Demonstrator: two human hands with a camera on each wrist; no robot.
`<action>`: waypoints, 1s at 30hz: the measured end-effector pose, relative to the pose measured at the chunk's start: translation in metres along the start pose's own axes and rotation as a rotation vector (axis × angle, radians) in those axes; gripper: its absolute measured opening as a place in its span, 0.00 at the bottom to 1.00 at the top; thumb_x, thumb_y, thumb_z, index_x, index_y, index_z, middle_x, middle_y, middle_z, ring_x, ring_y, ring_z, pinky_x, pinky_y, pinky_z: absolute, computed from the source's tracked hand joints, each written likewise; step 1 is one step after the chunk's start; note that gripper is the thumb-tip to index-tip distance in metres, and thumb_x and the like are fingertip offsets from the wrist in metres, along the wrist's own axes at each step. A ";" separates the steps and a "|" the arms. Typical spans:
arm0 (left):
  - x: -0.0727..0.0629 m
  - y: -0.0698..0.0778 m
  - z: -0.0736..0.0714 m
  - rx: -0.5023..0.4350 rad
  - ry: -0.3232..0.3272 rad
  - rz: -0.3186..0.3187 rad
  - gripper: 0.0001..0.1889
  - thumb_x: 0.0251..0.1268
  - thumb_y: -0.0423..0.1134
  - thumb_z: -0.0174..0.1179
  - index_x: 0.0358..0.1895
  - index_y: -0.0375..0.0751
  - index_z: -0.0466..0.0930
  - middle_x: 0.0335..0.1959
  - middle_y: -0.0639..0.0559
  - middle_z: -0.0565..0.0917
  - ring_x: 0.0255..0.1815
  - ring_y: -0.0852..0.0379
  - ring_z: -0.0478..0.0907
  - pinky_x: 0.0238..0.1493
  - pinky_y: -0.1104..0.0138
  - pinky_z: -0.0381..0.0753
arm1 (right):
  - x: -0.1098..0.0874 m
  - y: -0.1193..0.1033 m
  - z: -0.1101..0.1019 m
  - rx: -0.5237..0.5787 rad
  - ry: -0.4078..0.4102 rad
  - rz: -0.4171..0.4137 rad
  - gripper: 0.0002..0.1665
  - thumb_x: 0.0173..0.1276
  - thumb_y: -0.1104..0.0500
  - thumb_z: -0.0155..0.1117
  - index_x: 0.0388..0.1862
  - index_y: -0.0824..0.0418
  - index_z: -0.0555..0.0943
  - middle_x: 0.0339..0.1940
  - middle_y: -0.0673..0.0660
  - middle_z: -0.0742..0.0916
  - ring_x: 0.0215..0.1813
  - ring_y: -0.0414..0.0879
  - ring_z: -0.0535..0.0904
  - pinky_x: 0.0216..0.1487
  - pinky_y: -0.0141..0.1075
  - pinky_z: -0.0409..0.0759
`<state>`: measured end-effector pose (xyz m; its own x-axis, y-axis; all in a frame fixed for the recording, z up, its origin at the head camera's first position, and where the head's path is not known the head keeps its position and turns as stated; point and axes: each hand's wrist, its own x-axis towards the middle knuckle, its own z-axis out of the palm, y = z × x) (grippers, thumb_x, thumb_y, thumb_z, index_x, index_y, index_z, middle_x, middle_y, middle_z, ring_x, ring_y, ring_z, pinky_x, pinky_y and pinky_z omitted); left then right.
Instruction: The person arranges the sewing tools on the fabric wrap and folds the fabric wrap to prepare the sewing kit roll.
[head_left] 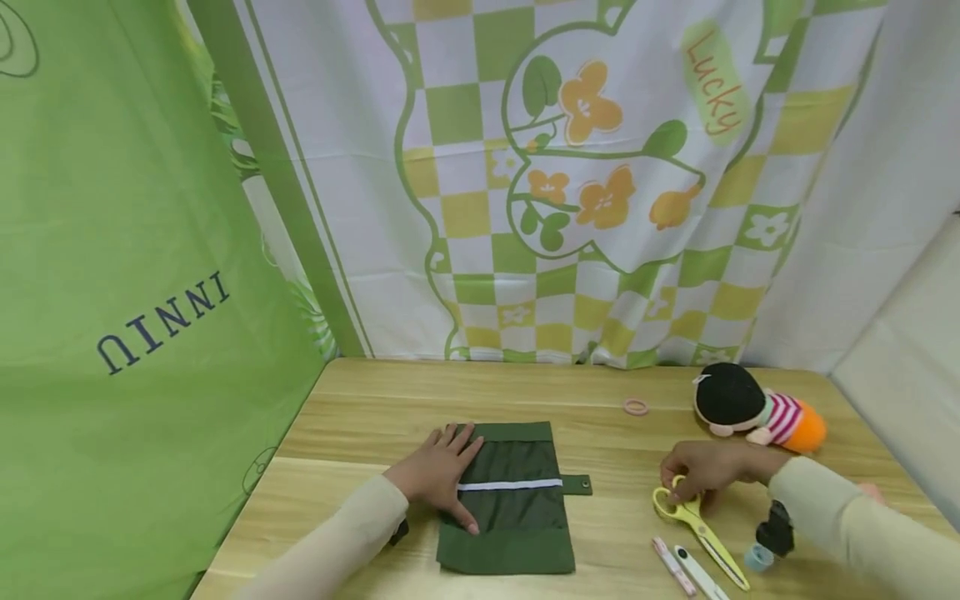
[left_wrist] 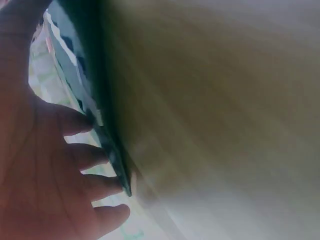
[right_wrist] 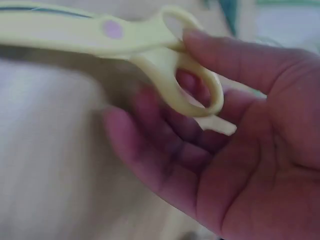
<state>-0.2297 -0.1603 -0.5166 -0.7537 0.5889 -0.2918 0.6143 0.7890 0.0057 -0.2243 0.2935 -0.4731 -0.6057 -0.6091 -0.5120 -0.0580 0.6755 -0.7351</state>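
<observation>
A dark green fabric roll pouch [head_left: 510, 550] lies unfolded on the table, a white elastic band across its middle and a snap tab on its right side. My left hand [head_left: 438, 471] rests on the pouch's left edge, fingers spread; the left wrist view shows the fingers along the green edge [left_wrist: 112, 150]. At the right, my right hand [head_left: 705, 467] holds yellow scissors [head_left: 701, 533] by the handle loops. In the right wrist view the thumb presses one loop of the scissors [right_wrist: 145, 42], with fingers curled behind the other; the blades point away from the palm.
Beside the scissors lie a pink pen-like item [head_left: 673, 567] and a white utility knife [head_left: 699, 573]. A small light-blue container [head_left: 759, 557] sits under the right wrist. Farther back are a pink ring [head_left: 635, 407] and a plush doll [head_left: 757, 408]. A patterned curtain [head_left: 465, 225] hangs behind the table.
</observation>
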 end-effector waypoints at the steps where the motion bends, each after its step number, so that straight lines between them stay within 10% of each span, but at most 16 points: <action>1: 0.004 0.003 -0.001 -0.003 0.004 0.003 0.73 0.34 0.87 0.59 0.83 0.49 0.42 0.84 0.41 0.43 0.84 0.35 0.44 0.79 0.42 0.53 | 0.000 -0.003 -0.007 0.021 -0.020 -0.014 0.07 0.68 0.62 0.68 0.35 0.65 0.81 0.25 0.48 0.79 0.25 0.40 0.79 0.26 0.32 0.83; 6: 0.007 -0.003 -0.005 -0.083 0.047 0.008 0.72 0.36 0.87 0.58 0.83 0.53 0.38 0.84 0.43 0.43 0.84 0.37 0.45 0.78 0.38 0.51 | 0.001 -0.048 -0.043 0.008 0.041 -0.189 0.13 0.71 0.60 0.65 0.41 0.72 0.80 0.31 0.55 0.86 0.30 0.40 0.85 0.31 0.38 0.87; 14: -0.033 -0.031 -0.003 -0.248 0.041 0.017 0.73 0.37 0.80 0.67 0.83 0.49 0.36 0.85 0.44 0.40 0.84 0.36 0.42 0.75 0.31 0.46 | 0.023 -0.144 -0.050 0.005 0.348 -0.341 0.16 0.74 0.59 0.62 0.49 0.72 0.81 0.36 0.62 0.89 0.34 0.45 0.88 0.37 0.38 0.87; 30: -0.017 -0.012 0.009 -0.201 -0.002 0.056 0.75 0.38 0.82 0.65 0.83 0.47 0.31 0.84 0.45 0.32 0.86 0.44 0.35 0.79 0.37 0.46 | 0.190 -0.175 0.027 0.111 0.370 -0.316 0.08 0.70 0.68 0.64 0.45 0.72 0.82 0.32 0.67 0.89 0.33 0.56 0.89 0.35 0.46 0.88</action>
<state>-0.2225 -0.1813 -0.5207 -0.7191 0.6328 -0.2873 0.5963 0.7741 0.2127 -0.3076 0.0481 -0.4539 -0.8142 -0.5752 -0.0793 -0.2117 0.4212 -0.8819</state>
